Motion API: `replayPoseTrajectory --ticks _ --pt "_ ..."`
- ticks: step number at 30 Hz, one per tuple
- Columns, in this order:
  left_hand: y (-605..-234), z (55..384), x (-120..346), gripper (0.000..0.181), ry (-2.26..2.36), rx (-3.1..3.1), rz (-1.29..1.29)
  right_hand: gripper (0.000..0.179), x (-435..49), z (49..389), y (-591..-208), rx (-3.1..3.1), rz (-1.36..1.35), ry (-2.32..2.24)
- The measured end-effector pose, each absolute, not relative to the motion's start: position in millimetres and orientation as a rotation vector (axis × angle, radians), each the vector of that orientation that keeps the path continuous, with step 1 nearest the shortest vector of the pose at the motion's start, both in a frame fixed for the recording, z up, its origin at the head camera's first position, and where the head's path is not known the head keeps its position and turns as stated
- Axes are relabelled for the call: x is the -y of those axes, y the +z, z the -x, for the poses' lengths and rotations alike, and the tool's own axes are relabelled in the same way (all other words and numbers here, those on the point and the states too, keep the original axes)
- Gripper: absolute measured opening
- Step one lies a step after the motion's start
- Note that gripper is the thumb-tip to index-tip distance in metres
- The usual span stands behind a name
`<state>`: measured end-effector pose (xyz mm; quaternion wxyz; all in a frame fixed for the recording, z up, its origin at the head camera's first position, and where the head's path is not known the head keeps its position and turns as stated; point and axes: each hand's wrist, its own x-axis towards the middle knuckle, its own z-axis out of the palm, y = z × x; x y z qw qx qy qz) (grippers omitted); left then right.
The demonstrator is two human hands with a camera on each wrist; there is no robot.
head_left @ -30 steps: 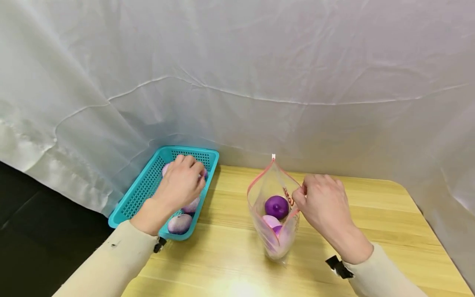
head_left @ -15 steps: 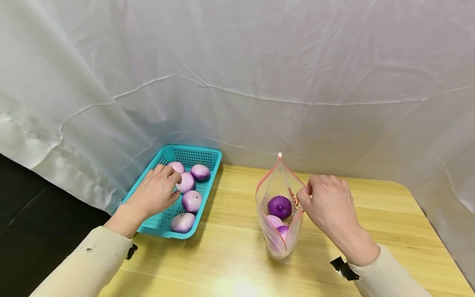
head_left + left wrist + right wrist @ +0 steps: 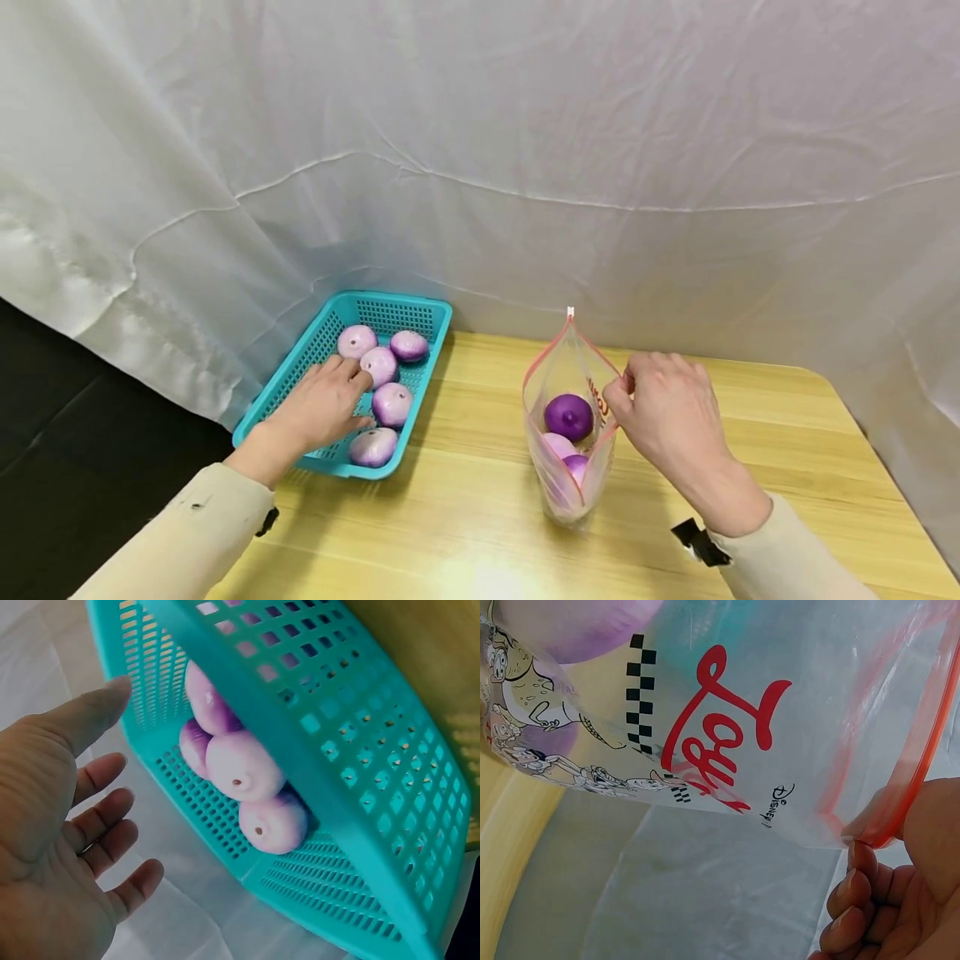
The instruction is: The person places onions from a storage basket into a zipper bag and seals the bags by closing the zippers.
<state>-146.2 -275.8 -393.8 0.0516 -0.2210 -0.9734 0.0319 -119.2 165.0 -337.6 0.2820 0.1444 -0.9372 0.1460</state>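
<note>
A teal plastic basket [image 3: 431,379] at the left holds several purple-and-white onions [image 3: 392,405]. Over its near left part hovers my left hand [image 3: 322,408], fingers spread and loosely bent, with nothing in the grasp; the left wrist view shows the same hand [image 3: 82,817] apart from the onions. My right hand [image 3: 667,404] pinches the red-edged rim of a clear zip bag [image 3: 536,433], which stands with its mouth wide. Inside the bag lie a dark purple onion [image 3: 568,417] and paler ones below. In the right wrist view, thumb and forefinger grip the bag's red zip strip [image 3: 930,742].
Both containers stand on a light wooden table [image 3: 465,517]. A pale cloth [image 3: 525,125] hangs behind the table, close to the basket's far side. Dark material [image 3: 67,433] lies at the far left.
My left hand has drawn back from over the onions toward the near left, uncovering them, then shifted slightly right. My right hand keeps its pinch on the bag; the whole head view has shifted slightly.
</note>
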Motion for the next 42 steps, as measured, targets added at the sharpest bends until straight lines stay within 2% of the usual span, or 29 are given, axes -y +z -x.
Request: replayPoseTrajectory --ticks 11,25,37,42 --pt "-407 164 277 0.055 0.233 2.841 0.786 0.023 -166 119 -339 2.524 -0.379 0.41" --pt "-431 197 265 0.052 0.492 2.676 0.968 0.022 -166 118 -339 2.545 -0.376 0.424" --pt "-443 201 266 0.085 0.685 2.856 0.852 0.023 -160 114 -339 2.561 -0.367 0.423" --pt "-445 200 266 0.085 0.693 2.828 0.84 0.023 -160 113 -340 2.559 -0.361 0.422"
